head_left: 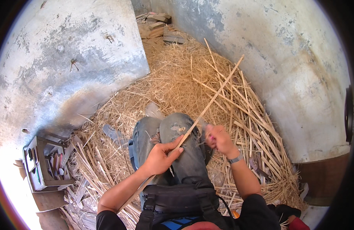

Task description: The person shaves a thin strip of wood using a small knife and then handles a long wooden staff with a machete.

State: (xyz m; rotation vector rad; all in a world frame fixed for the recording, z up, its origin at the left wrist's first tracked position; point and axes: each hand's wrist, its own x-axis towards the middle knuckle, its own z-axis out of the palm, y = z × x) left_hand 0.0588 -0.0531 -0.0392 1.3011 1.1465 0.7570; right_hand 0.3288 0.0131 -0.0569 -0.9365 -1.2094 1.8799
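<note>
A long, pale bamboo strip (213, 98) runs slantwise across my lap, its far end reaching up over the shavings on the right. My left hand (162, 157) is closed on it, thumb and fingers pinching it above my thigh. Its near end passes under my left forearm. My right hand (220, 140), beside my right knee, is curled round what looks like a knife (203, 123). Motion smears the greyish blade, and the fingers hide most of the handle. The blade lies close to the strip; whether they touch I cannot tell.
Thin shavings (165, 84) cover the floor ahead. Many split strips (257, 134) lie piled along the right wall (299, 76); others lie at my left. A wooden box (41, 165) with tools stands at far left. Bricks or blocks (159, 18) lie at the back.
</note>
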